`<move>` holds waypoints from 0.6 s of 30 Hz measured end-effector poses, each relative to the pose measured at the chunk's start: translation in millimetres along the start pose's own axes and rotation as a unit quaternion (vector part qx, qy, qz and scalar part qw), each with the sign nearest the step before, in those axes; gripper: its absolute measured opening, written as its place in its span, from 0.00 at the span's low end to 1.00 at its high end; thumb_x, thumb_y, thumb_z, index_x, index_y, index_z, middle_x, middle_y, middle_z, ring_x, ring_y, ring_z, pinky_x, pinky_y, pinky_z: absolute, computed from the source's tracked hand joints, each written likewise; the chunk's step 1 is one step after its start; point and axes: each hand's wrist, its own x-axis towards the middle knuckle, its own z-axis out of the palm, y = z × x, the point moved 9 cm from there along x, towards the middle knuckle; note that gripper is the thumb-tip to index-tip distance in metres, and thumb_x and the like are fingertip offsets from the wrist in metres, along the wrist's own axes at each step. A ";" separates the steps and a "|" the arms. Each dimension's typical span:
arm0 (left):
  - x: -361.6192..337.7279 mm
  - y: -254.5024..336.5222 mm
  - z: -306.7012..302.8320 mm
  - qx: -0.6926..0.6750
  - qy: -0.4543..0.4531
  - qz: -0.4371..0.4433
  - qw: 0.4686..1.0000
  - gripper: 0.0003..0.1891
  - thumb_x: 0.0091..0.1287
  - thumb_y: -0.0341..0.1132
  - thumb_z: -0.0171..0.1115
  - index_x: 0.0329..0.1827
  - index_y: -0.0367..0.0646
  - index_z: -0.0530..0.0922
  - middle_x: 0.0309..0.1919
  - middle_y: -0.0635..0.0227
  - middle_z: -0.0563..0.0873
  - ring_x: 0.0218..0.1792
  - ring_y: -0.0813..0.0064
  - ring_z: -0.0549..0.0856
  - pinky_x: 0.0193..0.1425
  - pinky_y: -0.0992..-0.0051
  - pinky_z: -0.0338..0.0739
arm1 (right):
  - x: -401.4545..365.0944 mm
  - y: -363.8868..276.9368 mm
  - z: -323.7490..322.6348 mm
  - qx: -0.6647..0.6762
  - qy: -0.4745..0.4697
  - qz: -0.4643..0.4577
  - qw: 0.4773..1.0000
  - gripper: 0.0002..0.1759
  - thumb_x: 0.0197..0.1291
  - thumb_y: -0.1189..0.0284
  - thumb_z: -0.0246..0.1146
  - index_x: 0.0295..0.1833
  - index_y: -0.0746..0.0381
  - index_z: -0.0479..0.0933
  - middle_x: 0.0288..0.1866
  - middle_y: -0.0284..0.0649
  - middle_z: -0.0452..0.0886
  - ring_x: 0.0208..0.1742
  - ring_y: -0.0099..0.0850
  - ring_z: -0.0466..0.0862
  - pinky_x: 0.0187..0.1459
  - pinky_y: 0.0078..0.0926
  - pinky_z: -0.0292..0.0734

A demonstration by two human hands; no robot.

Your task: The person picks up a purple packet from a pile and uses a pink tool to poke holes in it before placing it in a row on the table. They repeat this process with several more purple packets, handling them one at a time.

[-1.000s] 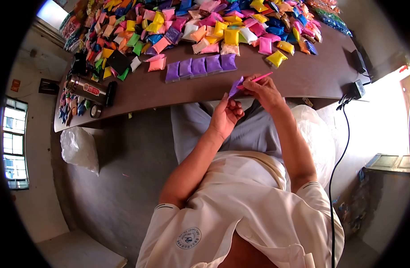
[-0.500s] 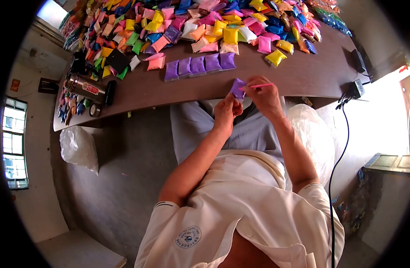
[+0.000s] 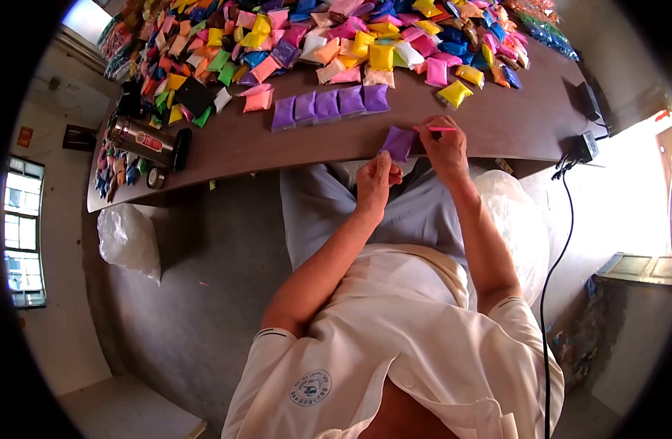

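My left hand (image 3: pixel 376 179) pinches the lower left corner of a small purple packet (image 3: pixel 398 143), held up at the table's front edge. Just right of it, my right hand (image 3: pixel 445 145) is closed around a thin pink stick (image 3: pixel 443 129), which points left toward the packet. A side-by-side row of several purple packets (image 3: pixel 328 107) lies on the brown table (image 3: pixel 233 150), beyond my hands.
A big heap of coloured packets (image 3: pixel 336 44) covers the table's far side. At the left lie a metal flask (image 3: pixel 142 142) and a roll of tape (image 3: pixel 156 177). A black cable (image 3: pixel 557 252) hangs down at the right. Clear plastic bags (image 3: pixel 129 240) flank the table below.
My right hand has drawn slightly right, away from the packet, with the stick turned more level. The purple packet now shows more of its face and sits a little further right.
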 end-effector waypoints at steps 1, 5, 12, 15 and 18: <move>1.2 -1.5 -0.8 0.000 0.001 0.000 1.000 0.21 0.66 0.53 0.57 0.25 0.44 0.74 0.23 0.69 0.81 0.23 0.80 0.79 0.33 0.80 0.75 | 1.0 2.4 -1.1 0.035 -0.003 0.030 0.999 0.03 0.49 0.76 0.64 0.29 0.63 0.76 0.34 0.40 0.80 0.37 0.40 0.80 0.38 0.34 0.76; -0.5 -5.1 -2.1 -0.010 0.005 0.008 1.000 0.21 0.67 0.52 0.57 0.26 0.43 0.74 0.23 0.69 0.81 0.23 0.80 0.79 0.33 0.80 0.75 | -4.0 -16.6 14.7 0.101 -0.062 -0.007 0.993 0.03 0.49 0.77 0.64 0.28 0.63 0.75 0.33 0.40 0.80 0.36 0.39 0.80 0.37 0.33 0.76; -0.2 5.8 1.9 -0.006 0.006 0.023 1.000 0.19 0.70 0.46 0.54 0.26 0.40 0.75 0.21 0.70 0.79 0.21 0.81 0.77 0.29 0.82 0.72 | 13.5 -3.5 11.2 -0.017 0.003 -0.043 0.999 0.04 0.49 0.76 0.64 0.28 0.63 0.75 0.33 0.40 0.79 0.36 0.39 0.79 0.38 0.31 0.75; -3.1 4.3 -0.6 0.000 0.020 0.025 0.999 0.19 0.70 0.45 0.54 0.25 0.40 0.74 0.21 0.69 0.80 0.21 0.82 0.77 0.29 0.82 0.73 | 13.0 -4.7 12.2 0.093 -0.057 0.043 0.993 0.03 0.49 0.77 0.63 0.29 0.62 0.75 0.33 0.41 0.78 0.37 0.42 0.79 0.39 0.33 0.75; -0.8 2.2 1.9 -0.008 0.001 0.032 0.999 0.21 0.67 0.51 0.57 0.25 0.41 0.74 0.22 0.69 0.81 0.24 0.80 0.79 0.33 0.81 0.75 | 6.5 -29.3 21.2 0.092 -0.110 -0.065 0.988 0.03 0.49 0.77 0.63 0.29 0.62 0.75 0.33 0.41 0.78 0.37 0.41 0.79 0.39 0.33 0.75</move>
